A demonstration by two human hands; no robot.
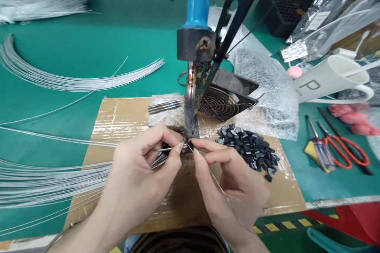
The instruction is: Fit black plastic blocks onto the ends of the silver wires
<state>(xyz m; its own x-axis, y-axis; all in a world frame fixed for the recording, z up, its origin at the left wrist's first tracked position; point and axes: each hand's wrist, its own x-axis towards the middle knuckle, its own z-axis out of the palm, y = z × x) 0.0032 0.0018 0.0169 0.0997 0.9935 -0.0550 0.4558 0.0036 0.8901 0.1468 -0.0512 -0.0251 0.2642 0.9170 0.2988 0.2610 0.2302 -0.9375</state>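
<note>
My left hand (pixel 148 166) is closed, its thumb and forefinger pinching a thin cable (pixel 160 150) just under the soldering iron's tip. My right hand (pixel 228 178) is closed in a pinch on a strand of solder wire (pixel 219 185), which trails down across the palm. Between the fingertips of both hands sits a small black piece (pixel 189 147); which fingers bear it is hard to make out. Pointing straight down above them is a soldering iron (pixel 190 106) with a blue handle, clamped on a black stand (pixel 237 4). The exact contact at the tip is partly hidden by fingers.
Cardboard (pixel 107 122) lies under the work. Small black parts (pixel 249 148) are heaped at right, beside a fan (pixel 221 101) and bubble wrap (pixel 267 91). Thin white cables (pixel 53 182) spread leftward. Scissors (pixel 344 150), a screwdriver (pixel 320 146) and a mug (pixel 329 79) are farther right.
</note>
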